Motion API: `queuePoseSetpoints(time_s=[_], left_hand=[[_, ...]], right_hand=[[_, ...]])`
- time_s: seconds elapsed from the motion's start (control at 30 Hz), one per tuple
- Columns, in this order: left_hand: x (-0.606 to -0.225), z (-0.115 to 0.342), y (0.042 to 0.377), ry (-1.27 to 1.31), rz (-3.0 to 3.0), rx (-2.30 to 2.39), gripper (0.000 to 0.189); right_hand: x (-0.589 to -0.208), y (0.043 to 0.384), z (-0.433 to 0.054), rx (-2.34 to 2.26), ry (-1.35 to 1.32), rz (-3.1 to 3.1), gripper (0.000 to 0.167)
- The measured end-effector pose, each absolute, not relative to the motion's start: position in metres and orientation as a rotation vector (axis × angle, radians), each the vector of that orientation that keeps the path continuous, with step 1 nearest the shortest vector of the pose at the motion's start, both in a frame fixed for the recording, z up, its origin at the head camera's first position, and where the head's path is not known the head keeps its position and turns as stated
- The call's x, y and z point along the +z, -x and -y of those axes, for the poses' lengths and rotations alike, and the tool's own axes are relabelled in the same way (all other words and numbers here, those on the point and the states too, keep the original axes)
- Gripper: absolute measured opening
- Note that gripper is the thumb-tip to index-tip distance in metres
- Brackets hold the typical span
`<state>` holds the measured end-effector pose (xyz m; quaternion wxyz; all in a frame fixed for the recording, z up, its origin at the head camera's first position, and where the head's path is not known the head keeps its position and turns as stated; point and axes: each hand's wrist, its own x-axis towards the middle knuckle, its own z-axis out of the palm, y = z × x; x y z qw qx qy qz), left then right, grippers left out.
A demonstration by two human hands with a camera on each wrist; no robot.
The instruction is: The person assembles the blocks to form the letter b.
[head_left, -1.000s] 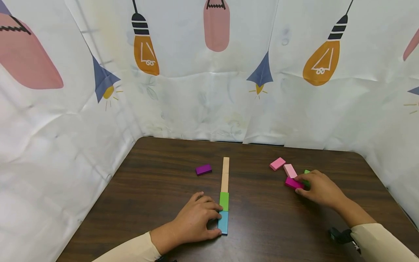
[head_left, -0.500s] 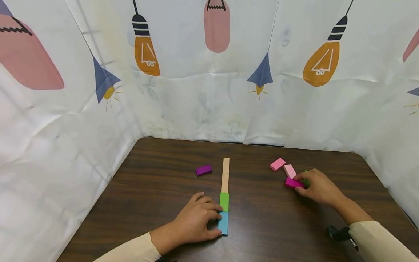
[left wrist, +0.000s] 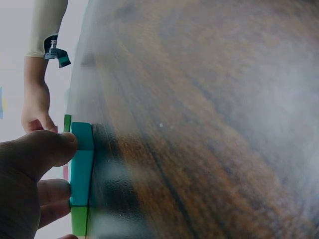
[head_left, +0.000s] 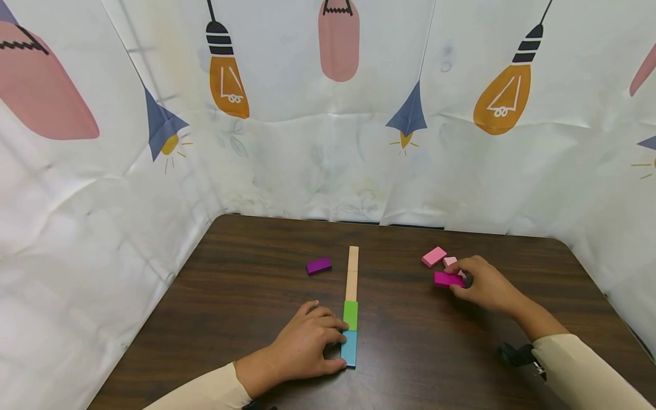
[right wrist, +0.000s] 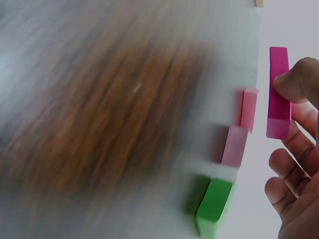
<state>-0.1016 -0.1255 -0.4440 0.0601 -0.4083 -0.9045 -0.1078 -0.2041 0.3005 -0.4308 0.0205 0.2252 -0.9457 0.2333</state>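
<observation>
My right hand (head_left: 489, 285) pinches a magenta wooden block (head_left: 447, 279) between thumb and fingers. In the right wrist view that magenta block (right wrist: 279, 94) is held up off the table, past the other blocks. My left hand (head_left: 307, 344) rests on the table beside a row of blocks, its thumb and fingertips touching the left side of the blue block (head_left: 349, 348) and green block (head_left: 351, 315). Beyond these, two natural wood blocks (head_left: 352, 285) continue the straight line. In the left wrist view my thumb lies against the near end of the blue block (left wrist: 82, 164).
A purple block (head_left: 319, 266) lies left of the row. Close to my right hand are a pink block (head_left: 434, 256) and a pale pink block (head_left: 449, 261); another green block (right wrist: 214, 201) shows in the right wrist view. A patterned white curtain (head_left: 307, 165) stands behind the dark table (head_left: 246, 267).
My right hand has lifted the magenta block and moved it slightly left and away, over the pale pink one. The green block beside it is now hidden in the head view. My left hand stays put.
</observation>
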Motion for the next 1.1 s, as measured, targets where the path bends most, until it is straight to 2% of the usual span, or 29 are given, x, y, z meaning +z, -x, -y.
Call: queuePoseSetpoints(time_s=[0.87,1.1], left_hand=[[-0.444,0.124,0.101,1.225,2.775,-0.334,0.034],[-0.443,0.125,0.101,1.216,2.778,-0.329,0.034]], right_hand=[[-0.437,0.227,-0.239,0.789,-1.014,2.853,0.026],[-0.441,0.228,-0.224,0.795,-1.007,2.899,0.027]])
